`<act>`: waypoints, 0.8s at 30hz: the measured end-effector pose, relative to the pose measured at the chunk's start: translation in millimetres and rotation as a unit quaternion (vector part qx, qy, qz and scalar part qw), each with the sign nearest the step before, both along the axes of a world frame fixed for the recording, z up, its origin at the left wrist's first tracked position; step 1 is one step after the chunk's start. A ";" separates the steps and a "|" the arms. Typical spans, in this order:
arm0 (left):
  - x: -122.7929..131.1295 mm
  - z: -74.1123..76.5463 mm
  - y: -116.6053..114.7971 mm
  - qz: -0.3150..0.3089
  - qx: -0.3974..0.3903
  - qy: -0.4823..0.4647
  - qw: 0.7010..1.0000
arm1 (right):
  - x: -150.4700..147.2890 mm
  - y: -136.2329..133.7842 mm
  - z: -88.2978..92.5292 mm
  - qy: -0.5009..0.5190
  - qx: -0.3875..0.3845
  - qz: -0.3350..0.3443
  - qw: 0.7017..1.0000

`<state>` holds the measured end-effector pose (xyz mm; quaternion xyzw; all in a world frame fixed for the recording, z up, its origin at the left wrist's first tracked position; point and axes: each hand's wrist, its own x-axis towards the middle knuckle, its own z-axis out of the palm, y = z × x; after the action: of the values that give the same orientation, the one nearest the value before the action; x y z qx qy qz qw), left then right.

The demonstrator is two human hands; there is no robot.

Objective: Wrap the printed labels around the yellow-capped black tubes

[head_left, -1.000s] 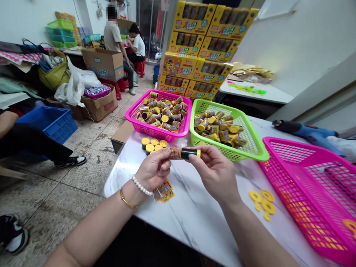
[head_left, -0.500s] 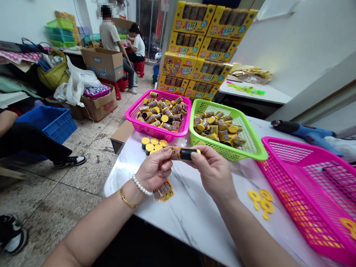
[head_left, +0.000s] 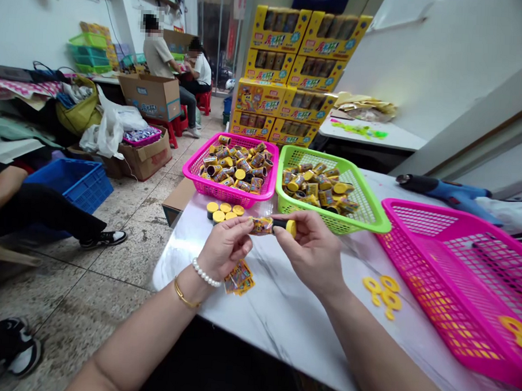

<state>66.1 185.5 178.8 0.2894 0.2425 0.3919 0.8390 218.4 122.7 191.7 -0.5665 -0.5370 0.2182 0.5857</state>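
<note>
Between the fingertips of my left hand (head_left: 224, 248) is pinched a printed yellow plastic sleeve (head_left: 262, 225). My right hand (head_left: 314, 252) grips a small black cylinder (head_left: 279, 223) with a yellow end (head_left: 291, 228). The cylinder's inner end meets the sleeve's right side; how far it sits inside I cannot tell. Flat printed sleeves (head_left: 239, 278) lie on the table below my left hand. Several black cylinders with yellow tops (head_left: 224, 208) stand grouped just beyond it.
Wrapped cylinders fill a pink basket (head_left: 226, 192) and a green basket (head_left: 374, 223). Another pink basket (head_left: 417, 266), yellow ring pieces (head_left: 384, 291) and a blue heat gun (head_left: 449, 192) are at right. Yellow boxes (head_left: 265, 97) are stacked behind. People sit and stand at left.
My right fingers have shifted on the cylinder, so its yellow end now shows more fully. Less of its black side is visible beside the sleeve. My left hand stays nearly in place.
</note>
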 end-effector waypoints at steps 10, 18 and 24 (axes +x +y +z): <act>3.1 -6.1 8.9 0.006 -0.069 -0.057 0.996 | 21.2 15.9 -5.9 0.167 -0.032 0.079 0.982; 6.9 -9.6 3.3 -0.022 -0.089 -0.094 0.991 | 8.3 14.7 -9.8 0.150 -0.060 0.081 0.983; 6.2 -7.8 2.4 0.027 -0.045 -0.030 0.998 | 8.3 8.7 -9.3 -0.098 0.018 -0.045 0.994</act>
<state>72.2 187.9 170.9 0.2333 0.2422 0.4116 0.8471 226.7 131.5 182.4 -0.5981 -0.5693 0.1251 0.5500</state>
